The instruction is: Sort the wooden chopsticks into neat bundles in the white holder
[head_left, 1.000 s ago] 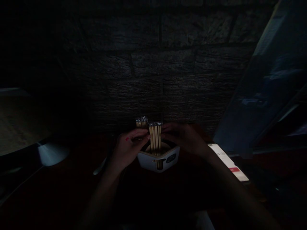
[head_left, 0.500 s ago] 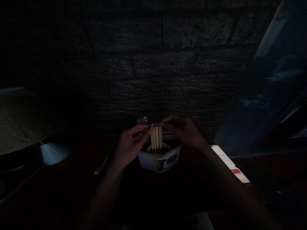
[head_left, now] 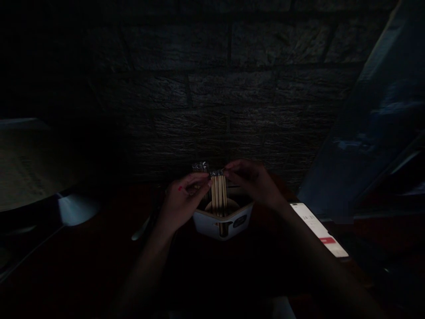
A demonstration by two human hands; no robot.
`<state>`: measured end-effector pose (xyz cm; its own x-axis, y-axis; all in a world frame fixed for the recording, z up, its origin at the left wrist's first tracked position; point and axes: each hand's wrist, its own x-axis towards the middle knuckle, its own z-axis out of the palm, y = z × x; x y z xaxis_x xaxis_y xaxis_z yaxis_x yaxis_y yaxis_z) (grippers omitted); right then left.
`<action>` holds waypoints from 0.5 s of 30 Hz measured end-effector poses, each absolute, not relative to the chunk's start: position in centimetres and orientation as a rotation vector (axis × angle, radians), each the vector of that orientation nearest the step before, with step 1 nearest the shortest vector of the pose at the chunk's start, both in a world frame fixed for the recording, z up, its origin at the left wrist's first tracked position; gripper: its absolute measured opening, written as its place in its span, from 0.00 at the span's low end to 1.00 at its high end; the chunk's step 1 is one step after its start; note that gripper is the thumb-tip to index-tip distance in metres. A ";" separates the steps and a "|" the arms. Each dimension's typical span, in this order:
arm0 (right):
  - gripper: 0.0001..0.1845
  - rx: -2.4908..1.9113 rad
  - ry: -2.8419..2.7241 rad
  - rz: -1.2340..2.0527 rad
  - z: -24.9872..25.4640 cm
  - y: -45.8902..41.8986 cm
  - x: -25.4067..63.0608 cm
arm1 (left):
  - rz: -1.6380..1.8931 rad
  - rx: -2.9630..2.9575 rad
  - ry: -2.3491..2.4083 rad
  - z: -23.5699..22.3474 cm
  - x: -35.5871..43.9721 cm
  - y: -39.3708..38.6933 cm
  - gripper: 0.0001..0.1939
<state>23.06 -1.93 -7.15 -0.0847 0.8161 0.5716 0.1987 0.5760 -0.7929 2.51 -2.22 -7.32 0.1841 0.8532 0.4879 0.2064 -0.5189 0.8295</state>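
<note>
The scene is very dark. A small white box (head_left: 209, 223) stands open in front of me, with bundles of thin wooden sticks (head_left: 219, 197) standing upright in it, their tops wrapped in silvery foil. My left hand (head_left: 181, 204) pinches the near bundle from the left at its foil top. My right hand (head_left: 254, 184) pinches the same top from the right. A second foil-topped bundle (head_left: 199, 168) rises just behind my left fingers.
A lit phone (head_left: 320, 230) lies face up on the dark table to the right of the box. A pale object (head_left: 78, 208) sits at the left. A dark stone-textured wall (head_left: 215, 97) rises right behind the box. A tilted glossy panel (head_left: 372, 128) leans at the right.
Both hands have moved up from the middle of the near bundle to its foil top. The view has shifted slightly; the box stays in place.
</note>
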 end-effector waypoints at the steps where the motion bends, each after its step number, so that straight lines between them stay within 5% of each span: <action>1: 0.11 -0.873 -1.611 0.653 -7.2 -2.0 23.1 | 1.357 1.856 0.998 -7.4 2.5 -2.2 0.13; 10: 0.16 -0.922 -1.738 0.699 -7.2 -3.4 23.8 | 1.325 1.831 0.983 -7.4 2.4 -2.4 0.13; 15: 0.07 -0.927 -1.758 0.721 -7.4 -3.7 23.7 | 1.278 1.839 1.005 -7.7 2.6 -2.4 0.15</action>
